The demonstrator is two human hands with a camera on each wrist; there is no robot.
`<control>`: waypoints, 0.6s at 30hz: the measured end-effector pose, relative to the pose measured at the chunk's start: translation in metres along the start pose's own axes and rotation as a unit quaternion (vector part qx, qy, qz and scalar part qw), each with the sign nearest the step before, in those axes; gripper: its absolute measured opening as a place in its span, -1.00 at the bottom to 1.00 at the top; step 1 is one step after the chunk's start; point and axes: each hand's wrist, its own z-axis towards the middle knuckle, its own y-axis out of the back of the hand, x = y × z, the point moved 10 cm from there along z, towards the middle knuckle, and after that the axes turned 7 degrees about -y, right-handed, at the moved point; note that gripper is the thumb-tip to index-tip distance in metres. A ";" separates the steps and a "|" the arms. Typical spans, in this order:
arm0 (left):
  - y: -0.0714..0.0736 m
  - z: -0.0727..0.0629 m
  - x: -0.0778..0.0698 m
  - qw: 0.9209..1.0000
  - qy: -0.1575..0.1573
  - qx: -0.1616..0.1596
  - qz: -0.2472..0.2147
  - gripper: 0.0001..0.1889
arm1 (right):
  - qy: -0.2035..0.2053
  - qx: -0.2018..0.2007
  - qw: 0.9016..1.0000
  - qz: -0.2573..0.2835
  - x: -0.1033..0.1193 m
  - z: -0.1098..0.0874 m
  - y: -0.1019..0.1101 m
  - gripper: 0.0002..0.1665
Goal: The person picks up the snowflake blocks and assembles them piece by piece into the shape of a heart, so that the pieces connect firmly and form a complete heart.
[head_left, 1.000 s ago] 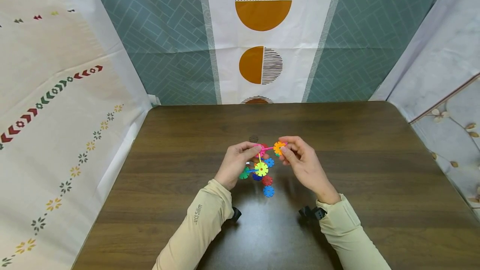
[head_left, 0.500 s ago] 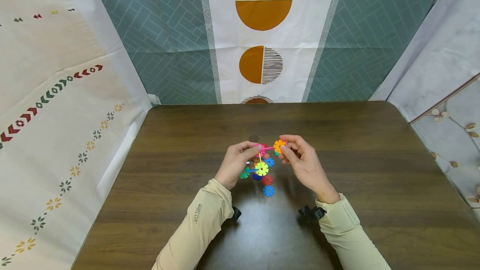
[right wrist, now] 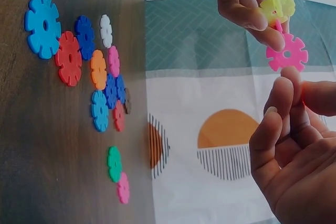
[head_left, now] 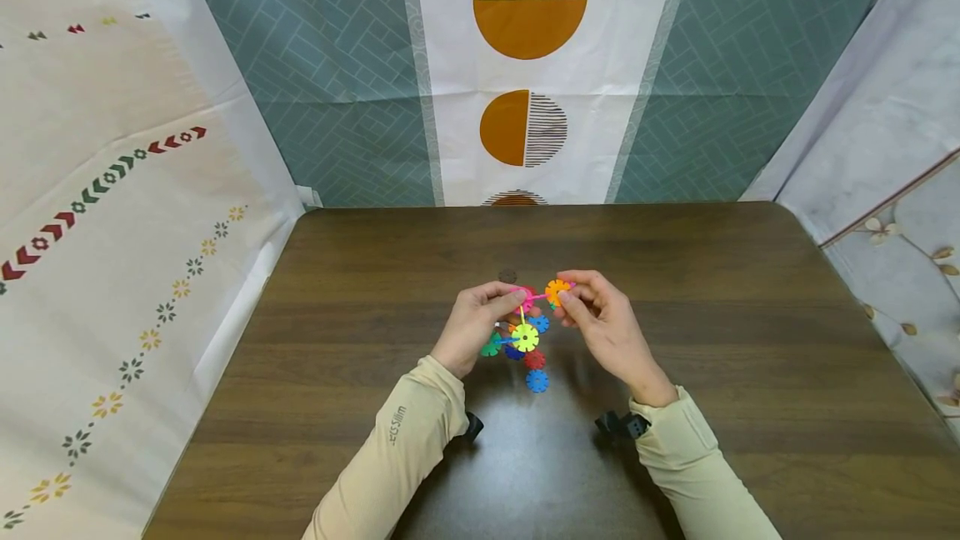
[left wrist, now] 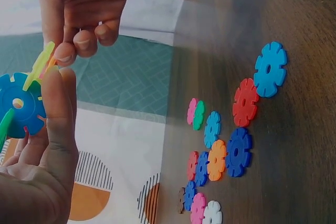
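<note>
Above the table, my left hand grips a joined cluster of slotted plastic snowflake discs. In it I see a pink disc, a yellow disc, a blue disc and a green disc. Thumb and fingers of my right hand pinch an orange snowflake disc at the cluster's right end. The pink disc's edge meets the orange one; how deep their slots sit is hidden. In the right wrist view the orange disc is hidden behind the right fingertips.
Loose snowflake discs lie flat on the brown wooden table below the hands, among them a light blue disc, a red disc, a white disc and a brown disc. Patterned cloths hang behind and beside the table.
The orange disc and my right fingers have shifted very slightly left, closer to the pink disc. Both hands keep their holds, and the loose discs lie where they were.
</note>
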 end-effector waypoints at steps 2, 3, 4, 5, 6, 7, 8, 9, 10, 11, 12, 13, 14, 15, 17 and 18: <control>0.001 0.000 0.000 1.000 0.002 -0.004 0.009 -0.71 | -0.001 0.001 1.000 0.002 0.000 0.000 0.000 -0.63; 0.001 0.000 0.001 1.000 0.004 -0.005 0.011 -0.72 | -0.003 0.002 1.000 0.003 -0.001 0.000 0.000 -0.63; 0.001 0.000 0.001 1.000 0.005 -0.006 0.013 -0.72 | -0.006 0.002 1.000 0.004 -0.001 0.000 0.000 -0.63; 0.001 0.000 0.001 1.000 0.006 -0.007 0.014 -0.72 | -0.009 0.002 1.000 0.004 0.000 0.000 0.000 -0.64; 0.002 0.000 0.002 1.000 0.008 -0.010 0.016 -0.73 | -0.011 0.001 1.000 0.004 0.001 -0.001 0.000 -0.64; 0.001 0.000 0.002 1.000 0.008 -0.010 0.016 -0.73 | -0.012 0.001 1.000 0.003 0.003 -0.001 0.000 -0.64; 0.001 0.000 0.002 1.000 0.009 -0.012 0.017 -0.74 | -0.012 0.000 1.000 0.001 0.006 -0.002 -0.001 -0.64; 0.001 0.000 0.003 1.000 0.010 -0.013 0.016 -0.74 | -0.012 0.000 1.000 -0.001 0.009 -0.004 -0.001 -0.64; 0.001 0.000 0.003 1.000 0.010 -0.013 0.016 -0.74 | -0.012 0.000 1.000 -0.002 0.013 -0.005 -0.002 -0.64; 0.001 0.000 0.003 1.000 0.010 -0.014 0.017 -0.74 | -0.009 -0.001 1.000 -0.004 0.017 -0.006 -0.002 -0.65; 0.001 0.001 0.004 1.000 0.010 -0.015 0.019 -0.74 | -0.007 -0.002 1.000 -0.005 0.020 -0.007 -0.003 -0.65; 0.001 0.001 0.004 1.000 0.010 -0.015 0.019 -0.74 | -0.005 -0.003 1.000 -0.005 0.022 -0.008 -0.003 -0.65; 0.001 0.001 0.004 1.000 0.009 -0.015 0.020 -0.73 | -0.005 -0.005 1.000 -0.004 0.022 -0.009 -0.003 -0.65; 0.000 0.001 0.004 1.000 0.009 -0.015 0.019 -0.73 | -0.001 -0.006 1.000 -0.004 0.021 -0.008 -0.003 -0.66; 0.000 0.000 0.004 1.000 0.009 -0.016 0.019 -0.73 | 0.011 -0.011 1.000 -0.002 0.015 -0.007 -0.002 -0.66; 0.000 0.000 0.004 1.000 0.009 -0.016 0.019 -0.74 | 0.015 -0.013 1.000 0.000 0.012 -0.006 -0.001 -0.66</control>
